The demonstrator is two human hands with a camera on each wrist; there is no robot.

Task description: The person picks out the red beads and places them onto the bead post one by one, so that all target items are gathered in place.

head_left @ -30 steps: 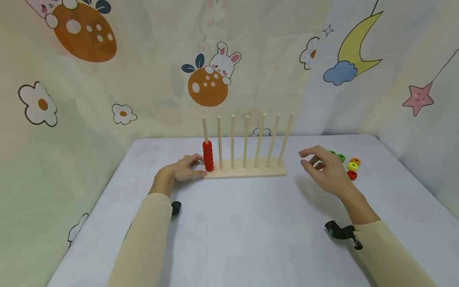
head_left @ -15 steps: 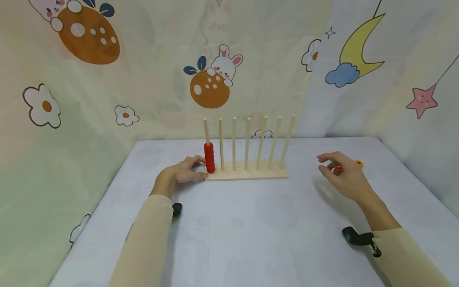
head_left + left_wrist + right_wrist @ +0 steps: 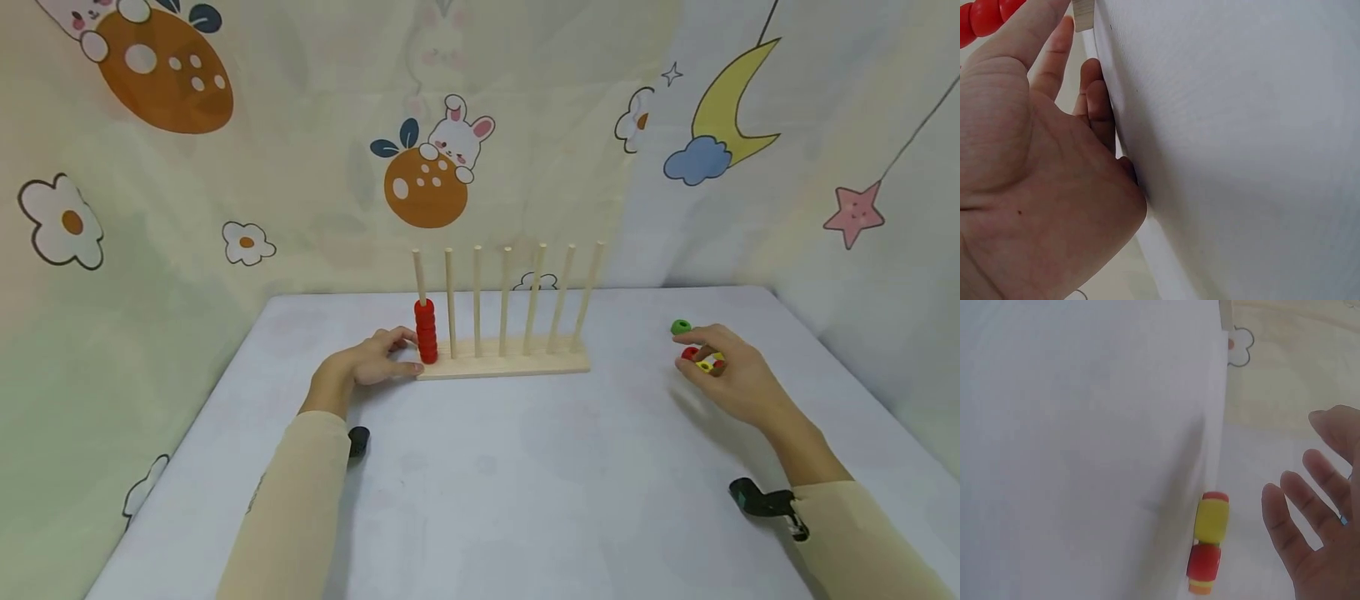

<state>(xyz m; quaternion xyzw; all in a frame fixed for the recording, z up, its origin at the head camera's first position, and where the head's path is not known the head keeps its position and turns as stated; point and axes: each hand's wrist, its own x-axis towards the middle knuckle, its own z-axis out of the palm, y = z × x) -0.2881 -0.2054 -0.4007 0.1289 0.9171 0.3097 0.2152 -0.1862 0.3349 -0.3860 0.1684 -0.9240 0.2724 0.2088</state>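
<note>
A wooden rack [image 3: 510, 365] with several upright pegs stands on the table. Red beads [image 3: 426, 332] are stacked on its leftmost peg; the other pegs are bare. My left hand [image 3: 367, 362] holds the rack's left end, thumb at the front edge and fingers behind; the left wrist view shows the rack's corner [image 3: 1084, 14] by the fingertips. Over loose beads at the right, my right hand [image 3: 738, 375] hovers with fingers parted and nothing between them. A green bead [image 3: 681, 327] lies beyond its fingertips. Yellow [image 3: 1211, 520] and red beads [image 3: 1204, 562] rest on the table below it.
A white cloth covers the table [image 3: 525, 483]. Behind it hangs a printed curtain [image 3: 322, 167] with rabbits, flowers and a moon. Dark camera mounts [image 3: 761, 502] show at both wrists.
My right hand has moved right, from beside the rack's right end to over the loose beads. My left hand has stayed at the rack's left end.
</note>
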